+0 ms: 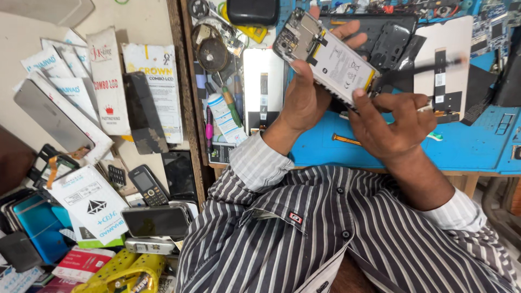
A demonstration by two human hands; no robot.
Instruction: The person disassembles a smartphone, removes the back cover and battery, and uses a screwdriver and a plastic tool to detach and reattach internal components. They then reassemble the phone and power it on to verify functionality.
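Note:
An opened smartphone (325,51) with its back cover off shows a white battery and a circuit board. My left hand (304,92) holds it up over the blue work mat (472,146), fingers wrapped round its far edge. My right hand (393,122) presses its thumb on the phone's lower corner and grips a thin dark tool (429,68), blurred, that points right.
A phone screen panel (263,89) and a second white panel (442,65) lie on the mat, with a black back cover (391,38) behind. Screwdrivers and a tube (222,114) lie left. On the left table are white part boxes (108,81), old phones (149,187) and a yellow bag (119,274).

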